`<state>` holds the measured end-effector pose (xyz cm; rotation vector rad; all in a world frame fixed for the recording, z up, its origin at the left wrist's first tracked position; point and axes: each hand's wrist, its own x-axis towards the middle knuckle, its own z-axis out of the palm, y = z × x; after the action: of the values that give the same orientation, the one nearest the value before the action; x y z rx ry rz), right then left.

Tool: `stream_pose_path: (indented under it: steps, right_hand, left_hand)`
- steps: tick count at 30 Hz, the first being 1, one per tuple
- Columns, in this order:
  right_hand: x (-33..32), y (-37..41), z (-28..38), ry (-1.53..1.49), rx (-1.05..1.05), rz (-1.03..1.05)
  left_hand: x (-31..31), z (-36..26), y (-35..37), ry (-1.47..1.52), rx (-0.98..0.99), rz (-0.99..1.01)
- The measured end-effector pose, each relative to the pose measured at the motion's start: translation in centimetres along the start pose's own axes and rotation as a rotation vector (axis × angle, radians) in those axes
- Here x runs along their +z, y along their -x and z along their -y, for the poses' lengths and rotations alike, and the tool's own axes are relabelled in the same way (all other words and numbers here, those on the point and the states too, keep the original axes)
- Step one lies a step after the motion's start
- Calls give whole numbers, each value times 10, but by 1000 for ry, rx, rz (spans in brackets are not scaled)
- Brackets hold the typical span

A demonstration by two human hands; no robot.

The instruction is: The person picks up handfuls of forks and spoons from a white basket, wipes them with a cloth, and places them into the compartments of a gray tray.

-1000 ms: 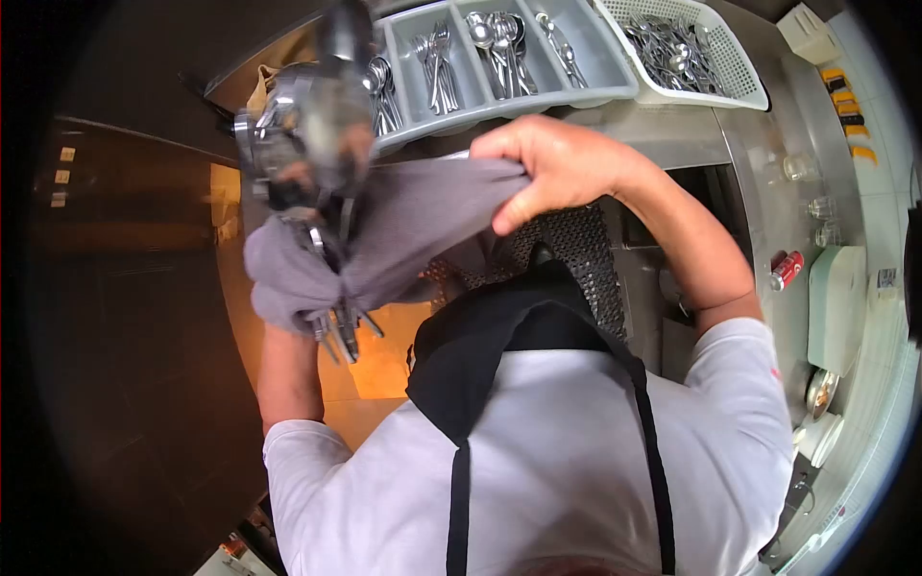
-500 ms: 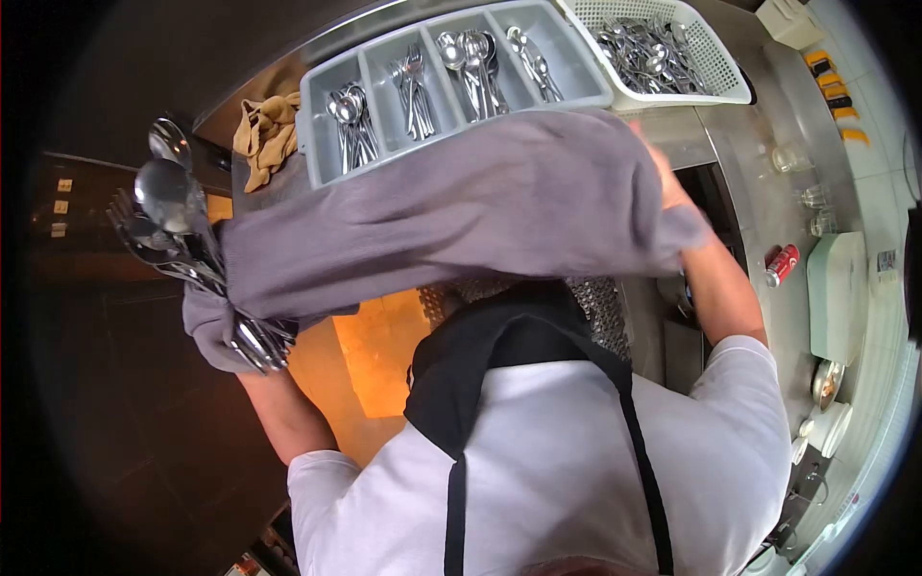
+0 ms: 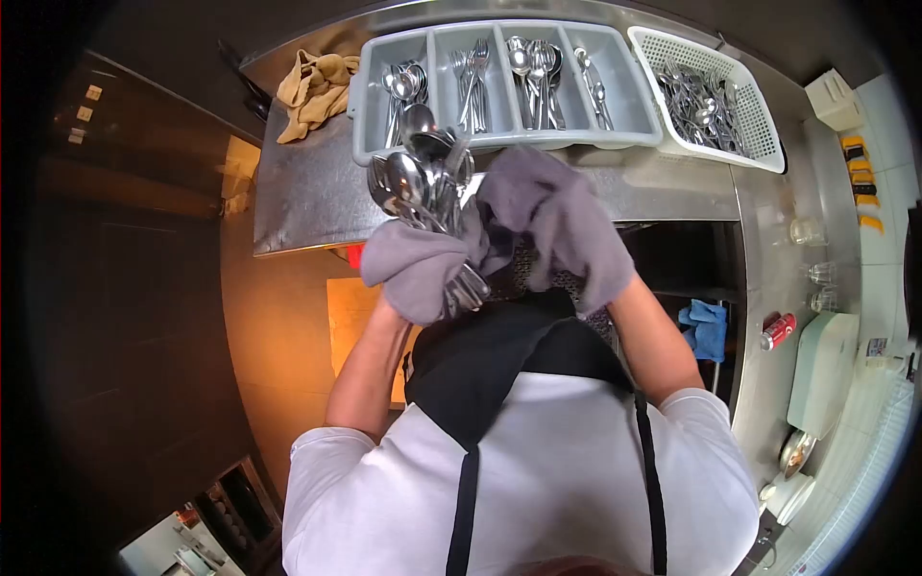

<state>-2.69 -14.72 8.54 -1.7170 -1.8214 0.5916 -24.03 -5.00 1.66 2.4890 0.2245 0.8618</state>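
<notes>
Bare steel opens a way in at left: a stretch of stainless-steel counter (image 3: pixel 307 197) lies before a crumpled tan cloth (image 3: pixel 317 96).
A bundle of shiny metal cutlery (image 3: pixel 408 178) and a draped mauve-grey cloth (image 3: pixel 581 226) obstruct the front of a grey plastic four-compartment tray (image 3: pixel 615 136); a white perforated plastic basket (image 3: pixel 766 125) crowds its right end.

tan cloth (image 3: pixel 317 91) on stl ctr (image 3: pixel 307 197) | red can (image 3: pixel 778 331) nr glasses (image 3: pixel 821 274) | blue cloth (image 3: pixel 706 331)
</notes>
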Motion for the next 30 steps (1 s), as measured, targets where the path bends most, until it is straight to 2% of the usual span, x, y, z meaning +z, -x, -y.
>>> stream_pose_path:
  steps: [2, 3, 4, 7, 8, 9, 11, 14, 17, 20, 23, 24, 27, 30]
  right_hand:
    - [23, 2, -12, 6, 217, 136]
    - [37, 2, -17, -29, 160, 12]
    - [51, 3, -23, -64, 101, -110]
    - [83, 2, -41, -164, -87, -471]
    - [83, 2, -42, -105, -47, -399]
    - [80, 0, -37, -42, -12, -325]
    - [87, -6, -16, -408, 149, -428]
    - [98, -19, -17, 39, -84, -605]
    - [77, -24, -4, -72, 74, -444]
    - [47, -26, 12, 127, 65, -245]
    - [44, -39, 11, 273, -47, -404]
    - [39, -44, 15, 99, -197, -490]
    - [37, -39, 34, 13, -89, -508]
    - [58, -42, 33, 847, 419, 91]
  left_hand:
    - [11, -7, -3, 38, -58, 24]
    - [12, -10, -2, 57, -88, 36]
    - [23, -4, 15, 104, -252, 138]
    - [68, 49, 85, 475, -529, 207]
    - [79, 61, 100, 602, -620, 229]
    - [85, 64, 105, 383, -521, 245]
    - [92, 71, 116, -57, -320, 280]
    - [100, 65, 121, 323, -528, 80]
    - [114, 75, 125, 224, -414, 94]
    - [73, 45, 88, 127, -286, 133]
    - [32, 14, 48, 34, -153, 169]
    - [33, 12, 47, 39, -122, 91]
    - [30, 0, 39, 70, -272, 248]
    - [58, 18, 66, 277, -425, 254]
